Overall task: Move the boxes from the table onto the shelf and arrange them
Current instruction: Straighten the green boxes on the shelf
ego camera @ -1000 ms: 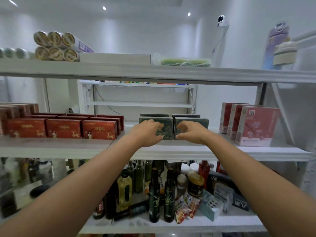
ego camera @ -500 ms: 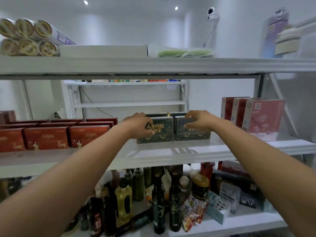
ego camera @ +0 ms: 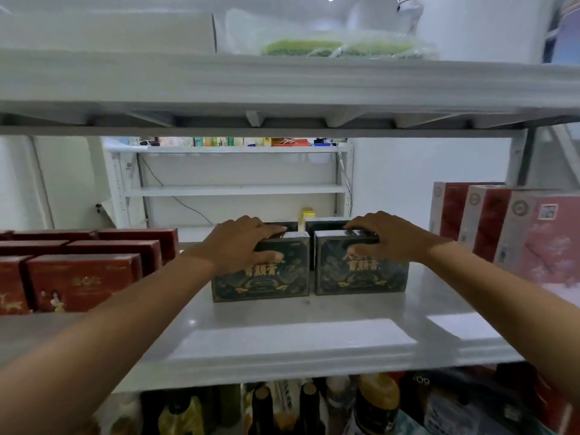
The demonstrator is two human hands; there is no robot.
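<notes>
Two dark green boxes with gold lettering stand side by side on the white middle shelf (ego camera: 282,337). My left hand (ego camera: 241,241) grips the top left corner of the left green box (ego camera: 266,277), fingers over its top and thumb on its front. My right hand (ego camera: 386,235) holds the top of the right green box (ego camera: 361,273) the same way. Two more dark boxes (ego camera: 326,223) stand directly behind them, mostly hidden.
Red boxes (ego camera: 84,277) fill the shelf's left side and pink and red upright boxes (ego camera: 514,233) stand at its right. The upper shelf (ego camera: 282,89) hangs close overhead. Bottles and jars (ego camera: 314,406) crowd the shelf below. A bare strip of shelf lies in front of the green boxes.
The view has come closer and lower to the shelf. Both hands have shifted from the boxes' fronts up onto their tops, and the two front boxes sit farther back from the shelf edge.
</notes>
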